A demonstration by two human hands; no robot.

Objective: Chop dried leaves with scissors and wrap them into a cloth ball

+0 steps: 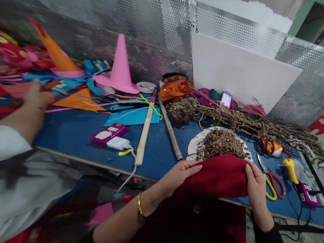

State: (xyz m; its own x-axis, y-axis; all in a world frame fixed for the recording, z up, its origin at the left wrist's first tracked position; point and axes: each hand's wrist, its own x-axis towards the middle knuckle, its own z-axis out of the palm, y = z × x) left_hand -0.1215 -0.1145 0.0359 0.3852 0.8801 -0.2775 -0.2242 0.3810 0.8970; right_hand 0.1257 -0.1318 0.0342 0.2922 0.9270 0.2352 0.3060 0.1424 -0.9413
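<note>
A dark red cloth (217,175) is stretched between my two hands at the table's front edge, its lower part hanging over my lap. My left hand (180,175) pinches its left side, with a gold bangle on that wrist. On the right, my right hand (257,186) grips the other side between thumb and fingers. Just behind the cloth lies a white plate (196,143) heaped with dried brown plant bits (224,143). Scissors (274,182) with red and yellow handles rest beside my right hand.
A co-worker's hand (34,102) reaches over coloured strips at the left. A pink cone hat (120,67), a bamboo stick (146,131) and a purple power strip (110,135) stand or lie mid-table. Dry stems (239,121) line the back; a yellow-handled tool (291,171) lies right.
</note>
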